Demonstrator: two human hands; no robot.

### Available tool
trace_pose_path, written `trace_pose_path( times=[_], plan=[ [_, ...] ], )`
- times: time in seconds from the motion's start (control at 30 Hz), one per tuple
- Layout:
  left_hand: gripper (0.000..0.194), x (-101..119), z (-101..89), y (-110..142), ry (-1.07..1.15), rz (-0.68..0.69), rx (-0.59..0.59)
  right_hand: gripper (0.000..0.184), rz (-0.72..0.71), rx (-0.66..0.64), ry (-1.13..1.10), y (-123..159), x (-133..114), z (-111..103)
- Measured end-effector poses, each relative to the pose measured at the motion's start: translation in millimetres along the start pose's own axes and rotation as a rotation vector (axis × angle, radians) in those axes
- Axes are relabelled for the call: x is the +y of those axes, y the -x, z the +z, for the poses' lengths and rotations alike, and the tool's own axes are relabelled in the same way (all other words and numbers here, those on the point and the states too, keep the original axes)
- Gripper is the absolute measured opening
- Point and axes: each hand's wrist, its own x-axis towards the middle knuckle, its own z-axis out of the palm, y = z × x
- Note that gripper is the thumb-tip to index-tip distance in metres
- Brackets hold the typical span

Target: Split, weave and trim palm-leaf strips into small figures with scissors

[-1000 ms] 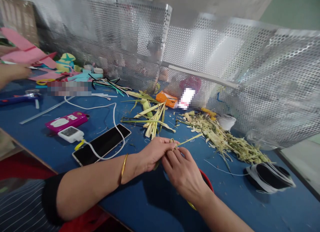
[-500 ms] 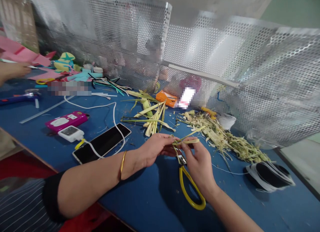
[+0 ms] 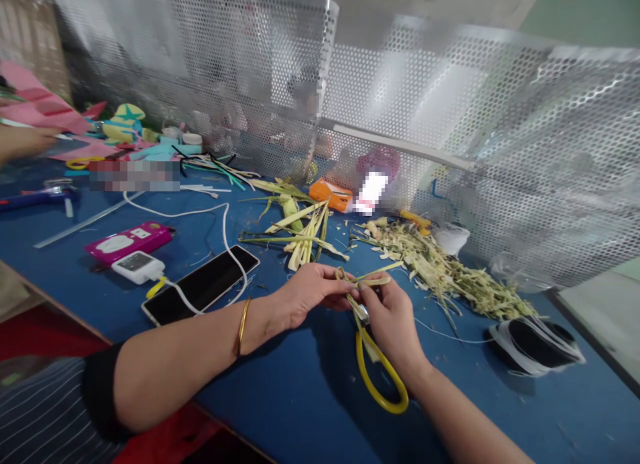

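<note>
Hands (image 3: pixel 309 294) are pinching narrow leaf strips (image 3: pixel 380 281) together. Yellow-handled scissors (image 3: pixel 397 407) are showing at six o'clock, partly behind the right hand (image 3: pixel 394 319).

Our two hands come together, fingertips close, above the counter (image 3: pixel 280 391).
Our left forearm (image 3: pixel 185 371) slants across the counter's near edge, its wrist (image 3: pixel 267 321) almost straight, while our right forearm (image 3: pixel 460 411) slopes inward on the side nearer the counter's right edge. Our left hand (image 3: pixel 315 291) has its thumb stretched toward the right hand (image 3: pixel 393 314), fingers bent in a pinch; on our right, thumb and forefinger press together, the remaining fingers mostly hidden.
</note>
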Motion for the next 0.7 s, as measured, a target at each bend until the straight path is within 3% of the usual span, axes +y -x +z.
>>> trace_pose_path(
  times=[0.17,0.27,0.33,0.53,0.7],
  plan=[
    [0.008,1,-1.0,-2,-0.026,-0.003,0.070,0.026,0.261,-0.085,-0.319,1,-8,5],
    [0.008,4,-3.1,-3,0.007,-0.003,0.111,0.030,0.316,-0.130,-0.269,1,-12,5],
    [0.009,6,-5.1,-4,0.017,-0.004,0.128,0.027,0.282,-0.186,-0.189,2,-13,2],
    [0.007,6,-7.8,-6,0.007,0.000,0.156,0.013,-0.005,-0.356,-0.022,3,-21,-13],
    [0.013,2,-6.2,-8,-0.030,0.045,0.169,0.019,0.064,-0.481,-0.109,-2,-32,-21]
  ],
)
